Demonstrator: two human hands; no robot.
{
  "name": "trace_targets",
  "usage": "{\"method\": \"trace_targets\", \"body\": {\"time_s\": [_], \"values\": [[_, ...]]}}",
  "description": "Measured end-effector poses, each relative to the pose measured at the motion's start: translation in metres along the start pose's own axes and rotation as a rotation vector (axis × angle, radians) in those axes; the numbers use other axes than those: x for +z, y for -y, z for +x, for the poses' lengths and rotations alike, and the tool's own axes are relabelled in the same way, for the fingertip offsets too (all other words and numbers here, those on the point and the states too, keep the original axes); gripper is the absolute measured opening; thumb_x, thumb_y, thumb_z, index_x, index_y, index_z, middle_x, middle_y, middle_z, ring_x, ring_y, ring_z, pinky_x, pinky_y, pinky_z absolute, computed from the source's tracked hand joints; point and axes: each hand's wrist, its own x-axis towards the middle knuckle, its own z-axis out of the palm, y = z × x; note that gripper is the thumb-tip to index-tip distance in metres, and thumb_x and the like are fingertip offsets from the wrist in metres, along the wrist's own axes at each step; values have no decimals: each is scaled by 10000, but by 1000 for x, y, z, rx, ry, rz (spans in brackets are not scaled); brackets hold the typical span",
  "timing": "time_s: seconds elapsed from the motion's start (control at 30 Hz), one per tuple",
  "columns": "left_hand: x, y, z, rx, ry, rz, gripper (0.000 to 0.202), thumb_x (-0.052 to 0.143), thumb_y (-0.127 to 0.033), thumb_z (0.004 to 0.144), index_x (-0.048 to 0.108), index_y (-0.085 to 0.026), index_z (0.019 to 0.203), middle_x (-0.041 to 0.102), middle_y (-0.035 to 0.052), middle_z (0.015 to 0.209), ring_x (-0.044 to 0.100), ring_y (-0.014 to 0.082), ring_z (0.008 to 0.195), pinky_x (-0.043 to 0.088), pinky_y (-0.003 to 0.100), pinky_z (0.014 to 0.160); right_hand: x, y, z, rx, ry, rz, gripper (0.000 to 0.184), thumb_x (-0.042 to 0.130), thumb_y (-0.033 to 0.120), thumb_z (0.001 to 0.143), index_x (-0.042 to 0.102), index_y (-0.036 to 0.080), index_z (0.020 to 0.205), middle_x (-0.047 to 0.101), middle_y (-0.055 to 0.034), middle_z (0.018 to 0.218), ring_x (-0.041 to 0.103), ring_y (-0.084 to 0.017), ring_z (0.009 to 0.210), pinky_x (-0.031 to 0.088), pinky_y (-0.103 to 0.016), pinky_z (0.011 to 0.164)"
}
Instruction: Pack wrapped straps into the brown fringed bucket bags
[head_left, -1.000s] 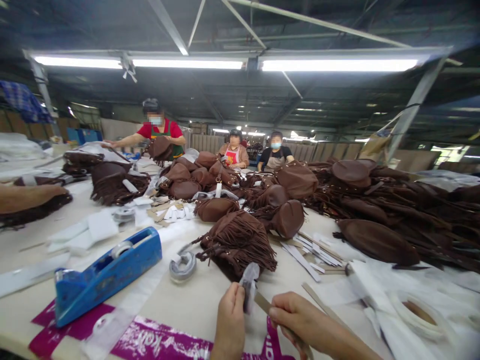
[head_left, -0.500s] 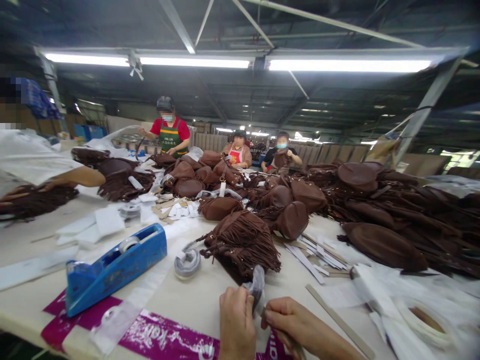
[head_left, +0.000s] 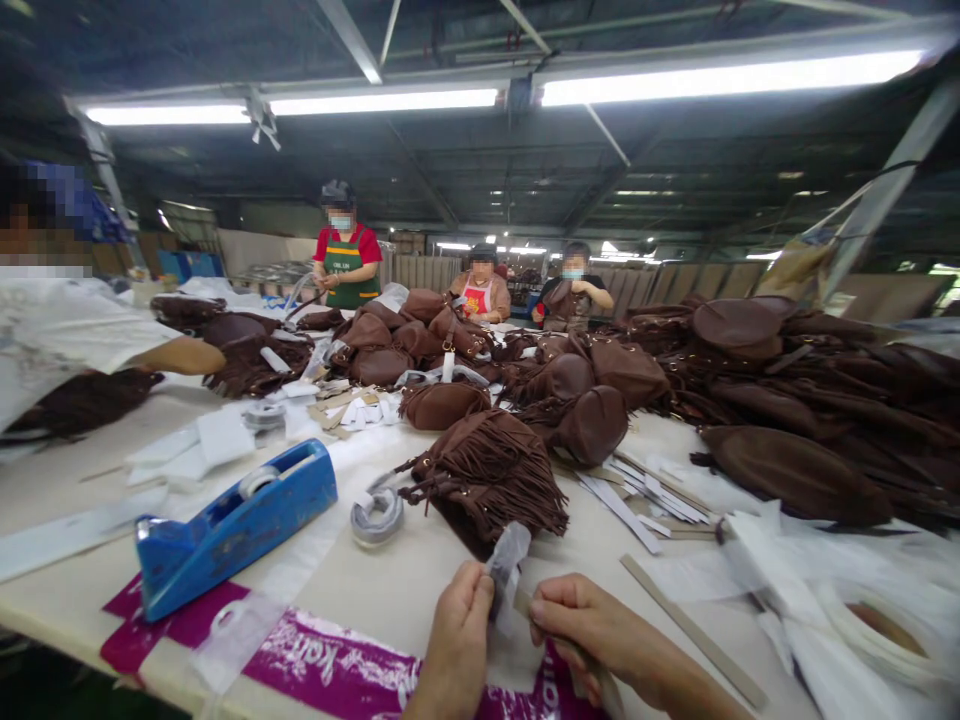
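My left hand [head_left: 459, 628] is closed on a piece of translucent wrapping [head_left: 511, 558], which sticks up above the thumb with something dark showing through. Beside it, my right hand [head_left: 574, 628] pinches a narrow grey-beige strip [head_left: 523, 602]. One end of this strip reaches toward the wrapping; whether they touch, I cannot tell. Just beyond my hands lies a brown fringed bag [head_left: 484, 475]. A coil wrapped in pale film [head_left: 377, 517] rests left of the bag. Purple printed plastic [head_left: 330, 660] is spread on the table under my hands.
A blue tape dispenser [head_left: 236, 525] stands at left. Brown bags [head_left: 795, 470] are heaped across the back and right. White strips [head_left: 619, 510], a long beige strip [head_left: 690, 630] and a white roll [head_left: 885, 630] lie at right. Co-workers [head_left: 349, 260] are around the table.
My hands have shifted slightly, and the wrapping stands a little higher. More of the strip shows at my right fingertips. The view has tilted a little, and a co-worker at the back has moved their arms.
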Motion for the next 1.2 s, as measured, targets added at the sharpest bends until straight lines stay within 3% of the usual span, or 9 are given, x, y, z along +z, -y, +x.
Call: {"method": "trace_targets", "body": {"time_s": [0.2,0.37,0.53,0.7,0.77,0.93,1.07,1.13,1.2], "values": [[1,2,-1,96,32,107,375,379,-542,889,495,-195,805,506,40,836,476,198,829,407,302,784,8,10,10,-43,-96,-62,264,575,431,703,552,188,603,426,88,351,356,-61,277,217,-175,309],[5,15,1,182,-38,241,321,368,-462,929,510,-201,807,521,72,919,474,218,916,393,337,872,21,2,21,-94,-250,-1,353,655,515,644,542,187,581,432,80,408,386,-67,346,282,-185,361],[12,24,2,241,-134,305,287,343,-384,934,492,-204,766,517,75,888,462,226,913,399,361,860,24,-7,16,-6,-134,181,296,700,455,640,623,180,718,499,62,476,444,-79,409,378,-196,444],[12,19,2,222,-88,367,252,352,-334,926,454,-206,734,525,82,901,464,231,931,391,381,883,19,-14,28,-270,-313,208,323,830,324,517,568,196,655,591,39,563,556,-148,528,440,-249,538],[10,16,2,202,-102,386,260,346,-327,930,442,-208,719,521,80,900,464,229,928,390,377,878,21,-16,35,-302,-369,293,365,850,303,503,565,205,710,617,36,598,603,-174,587,454,-257,576],[7,13,4,184,-169,407,255,352,-292,932,444,-205,710,526,72,879,460,228,924,378,371,866,26,-16,34,-247,-270,498,333,799,300,593,574,208,821,633,34,619,631,-169,631,458,-241,600],[4,12,5,134,-219,394,243,359,-265,928,470,-197,722,533,71,871,460,228,913,365,377,862,23,-26,17,-160,-208,580,296,745,215,587,549,229,808,703,-19,870,672,-174,803,489,-232,665],[3,11,6,114,-212,381,241,372,-260,922,476,-195,715,540,69,869,463,226,910,364,375,859,24,-35,10,-247,-191,482,348,766,214,559,571,239,846,684,-50,1060,653,-214,977,501,-264,759],[3,10,6,102,-211,374,243,381,-252,914,476,-196,698,546,66,857,467,225,902,366,372,845,27,-45,5,-370,-221,307,411,795,307,577,613,251,942,609,-85,1239,602,-267,1103,506,-308,818]]}}
